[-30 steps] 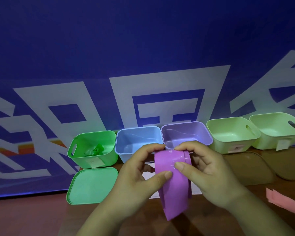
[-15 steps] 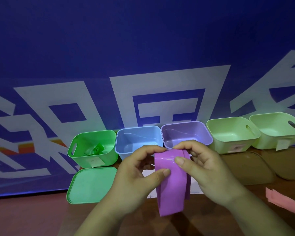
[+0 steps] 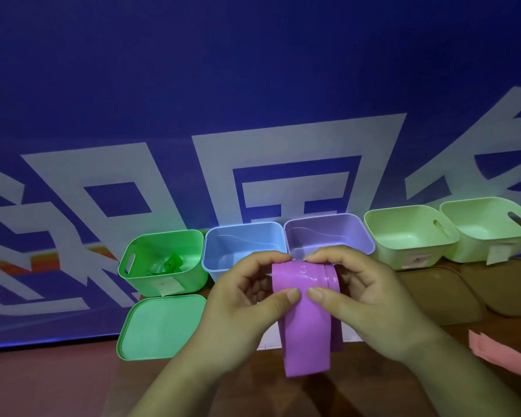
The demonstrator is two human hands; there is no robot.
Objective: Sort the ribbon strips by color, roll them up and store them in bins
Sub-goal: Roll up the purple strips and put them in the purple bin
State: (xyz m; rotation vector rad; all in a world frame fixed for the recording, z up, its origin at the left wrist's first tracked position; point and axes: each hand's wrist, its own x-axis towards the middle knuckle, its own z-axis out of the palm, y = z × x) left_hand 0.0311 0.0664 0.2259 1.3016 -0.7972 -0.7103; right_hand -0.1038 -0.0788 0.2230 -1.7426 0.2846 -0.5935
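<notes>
Pinches a purple ribbon [image 3: 306, 332] in both grips, held up in front of the chest. Clenches the left grip [image 3: 247, 299] on its left edge, thumb pressed flat on the front face, fingers curled over the top bend. Clenches the right grip [image 3: 370, 299] on its right edge the same way, thumb tip just beside the left thumb, fingertips meeting the left ones along the top. Keeps the ribbon bent over between the two grips, a few layers showing at its right edge, the loose tail hanging straight down below the thumbs and between the wrists. Cannot tell whether the tail's end touches the counter [image 3: 73, 383].

Holds this bundle in front of the blue bin [image 3: 241, 228] and the purple bin [image 3: 325, 218], hiding part of their front walls. Faces a row of five open bins side by side against a blue banner [image 3: 253, 85]:
- green bin [image 3: 166, 234] at the left, with a rolled green ribbon [image 3: 172, 263] inside
- then blue and purple
- then a first pale green bin [image 3: 409, 254] and a second pale green bin [image 3: 469, 251]

Shows paper labels [image 3: 167, 285] on some front walls.

Has a green lid [image 3: 160, 326] flat on the counter just in front of the green bin, and two brown lids [image 3: 436, 296] flat in front of the pale green pair. Has pink strips [image 3: 506, 353] lying on the counter at the right edge, apart from the right grip.
</notes>
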